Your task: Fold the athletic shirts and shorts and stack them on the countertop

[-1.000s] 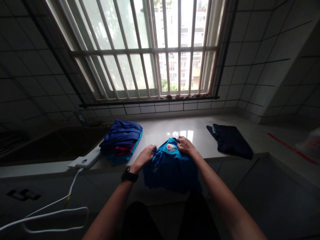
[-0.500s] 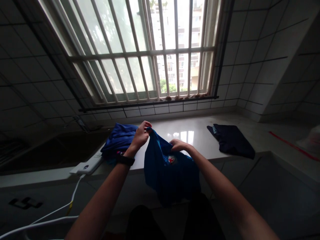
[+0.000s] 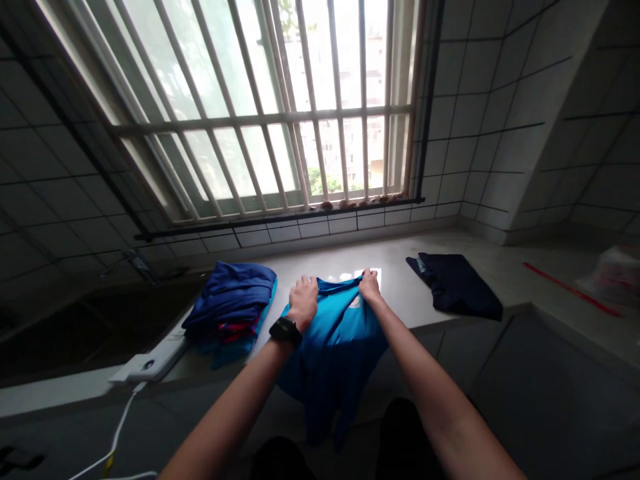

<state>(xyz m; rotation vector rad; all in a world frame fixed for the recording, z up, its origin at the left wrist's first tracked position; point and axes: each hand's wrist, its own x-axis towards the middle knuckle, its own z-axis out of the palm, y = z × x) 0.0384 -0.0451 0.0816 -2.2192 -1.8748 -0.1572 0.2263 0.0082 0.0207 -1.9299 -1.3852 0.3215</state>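
Note:
A bright blue shirt (image 3: 333, 333) hangs over the front edge of the white countertop, its upper part lying on the surface and its lower part dangling. My left hand (image 3: 303, 301), with a black watch on the wrist, is closed on the left side of the shirt's neckline. On the other side of the neckline, my right hand (image 3: 370, 288) grips the cloth near a pale emblem. A stack of folded clothes (image 3: 233, 300), dark blue on top with red and light blue below, lies left of my left hand.
Folded dark garment (image 3: 463, 283) rests on the counter at right, near a red strip (image 3: 570, 288) and a clear plastic bag (image 3: 613, 280). A white power strip (image 3: 159, 359) with a cord lies beside the dark sink (image 3: 90, 320) at left. Behind stands a barred window (image 3: 280, 120).
The shirt has been turned and spread, with its neckline now stretched between both hands on the counter. My left hand has lowered and my right hand has moved slightly right.

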